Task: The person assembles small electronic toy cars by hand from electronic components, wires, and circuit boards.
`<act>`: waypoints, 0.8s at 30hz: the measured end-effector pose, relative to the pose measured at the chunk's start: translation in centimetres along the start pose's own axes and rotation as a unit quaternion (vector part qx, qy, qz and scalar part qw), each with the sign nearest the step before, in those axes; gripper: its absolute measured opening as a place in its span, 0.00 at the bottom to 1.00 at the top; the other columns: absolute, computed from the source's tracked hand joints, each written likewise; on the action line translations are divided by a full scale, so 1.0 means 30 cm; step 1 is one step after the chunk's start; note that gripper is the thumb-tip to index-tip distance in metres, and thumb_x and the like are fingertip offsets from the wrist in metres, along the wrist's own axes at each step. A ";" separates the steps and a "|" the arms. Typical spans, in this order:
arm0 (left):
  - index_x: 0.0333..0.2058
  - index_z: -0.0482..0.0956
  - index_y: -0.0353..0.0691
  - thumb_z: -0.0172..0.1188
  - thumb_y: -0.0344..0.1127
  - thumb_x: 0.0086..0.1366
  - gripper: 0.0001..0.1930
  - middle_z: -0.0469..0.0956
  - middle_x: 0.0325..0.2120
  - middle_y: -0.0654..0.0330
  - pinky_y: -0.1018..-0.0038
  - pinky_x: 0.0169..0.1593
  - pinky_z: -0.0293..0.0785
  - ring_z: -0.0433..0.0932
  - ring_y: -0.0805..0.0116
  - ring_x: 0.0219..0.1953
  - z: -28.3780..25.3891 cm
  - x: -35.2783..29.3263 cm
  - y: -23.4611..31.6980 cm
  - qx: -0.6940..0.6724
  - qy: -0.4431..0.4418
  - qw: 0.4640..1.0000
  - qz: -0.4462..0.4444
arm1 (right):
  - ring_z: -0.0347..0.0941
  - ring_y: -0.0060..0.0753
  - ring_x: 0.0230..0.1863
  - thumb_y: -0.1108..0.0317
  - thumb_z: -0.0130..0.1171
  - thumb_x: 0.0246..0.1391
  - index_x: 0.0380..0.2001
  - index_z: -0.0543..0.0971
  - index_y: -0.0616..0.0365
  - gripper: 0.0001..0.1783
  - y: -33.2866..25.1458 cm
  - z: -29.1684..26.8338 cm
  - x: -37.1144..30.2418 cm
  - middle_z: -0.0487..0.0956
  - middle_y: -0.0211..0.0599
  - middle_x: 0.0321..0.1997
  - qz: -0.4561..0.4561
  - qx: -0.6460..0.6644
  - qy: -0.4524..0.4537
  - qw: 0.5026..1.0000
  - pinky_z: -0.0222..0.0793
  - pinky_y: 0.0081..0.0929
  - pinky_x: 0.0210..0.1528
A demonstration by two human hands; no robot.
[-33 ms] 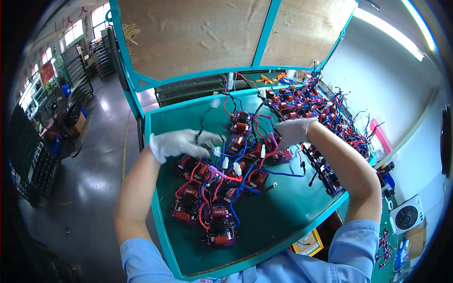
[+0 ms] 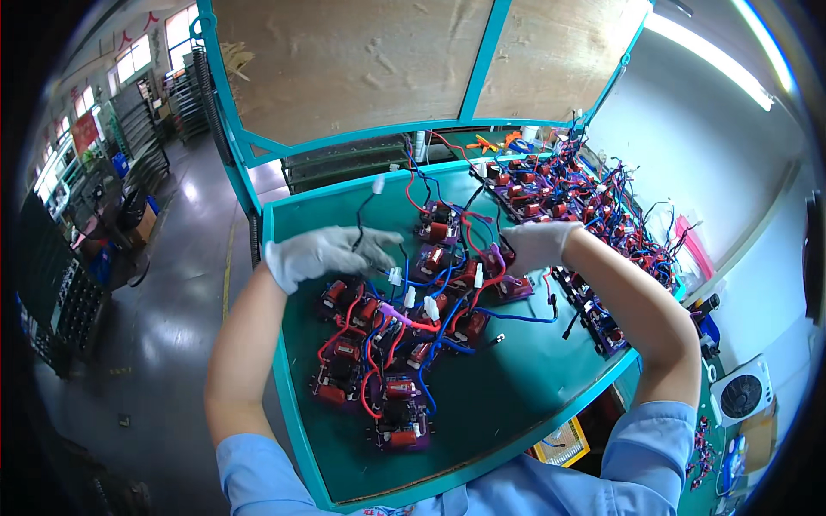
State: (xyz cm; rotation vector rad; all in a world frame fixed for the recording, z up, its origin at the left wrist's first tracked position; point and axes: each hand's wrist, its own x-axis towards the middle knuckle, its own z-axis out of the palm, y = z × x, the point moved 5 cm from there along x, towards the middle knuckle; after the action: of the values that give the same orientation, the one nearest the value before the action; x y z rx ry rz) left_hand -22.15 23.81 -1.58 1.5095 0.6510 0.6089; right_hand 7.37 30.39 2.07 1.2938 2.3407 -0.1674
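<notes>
My left hand, in a white glove and slightly blurred, is closed on a black wire. A white plug tops that wire, above the green bench mat. To its right my right hand, also gloved, curls down over the wires at a purple circuit board; its fingertips are hidden, so what it grips does not show. Between and below the hands lies a loose cluster of similar boards with red capacitors. Red and blue wires and white plugs tangle over them.
Many more wired boards crowd the bench's right side. A teal-framed wooden panel rises at the back. Orange tools lie behind the bench. A white fan stands at the right, and a yellow-edged tray sits below the front edge.
My left hand has shifted slightly left and down, and the black wire with its white plug has swung left with it. My right hand has barely moved.
</notes>
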 end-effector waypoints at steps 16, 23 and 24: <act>0.46 0.78 0.36 0.68 0.70 0.44 0.43 0.76 0.43 0.46 0.62 0.54 0.70 0.75 0.50 0.48 -0.073 0.472 -0.057 0.627 0.161 0.762 -0.023 | 0.76 0.50 0.46 0.42 0.68 0.44 0.62 0.64 0.63 0.50 -0.063 0.207 -0.346 0.73 0.54 0.50 -0.037 0.040 0.409 0.911 0.74 0.43 0.43; 0.32 0.83 0.35 0.67 0.60 0.53 0.28 0.80 0.34 0.47 0.63 0.37 0.74 0.80 0.53 0.35 -0.117 0.505 -0.034 0.543 0.277 0.790 -0.066 | 0.78 0.39 0.34 0.41 0.65 0.47 0.61 0.66 0.67 0.48 0.026 0.253 -0.348 0.78 0.39 0.31 0.008 0.074 0.369 0.926 0.72 0.36 0.34; 0.47 0.79 0.36 0.67 0.58 0.55 0.32 0.80 0.40 0.49 0.65 0.44 0.75 0.80 0.56 0.42 -0.138 0.513 -0.058 0.568 0.247 0.782 -0.062 | 0.78 0.38 0.34 0.41 0.64 0.47 0.61 0.66 0.67 0.48 0.022 0.251 -0.356 0.77 0.39 0.31 0.024 0.064 0.393 0.917 0.72 0.35 0.33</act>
State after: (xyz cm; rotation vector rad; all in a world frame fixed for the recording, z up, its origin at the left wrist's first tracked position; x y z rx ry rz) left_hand -14.50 37.80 -3.34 2.3999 1.7268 0.5131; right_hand 15.25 20.13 0.22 1.7103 2.9806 0.2805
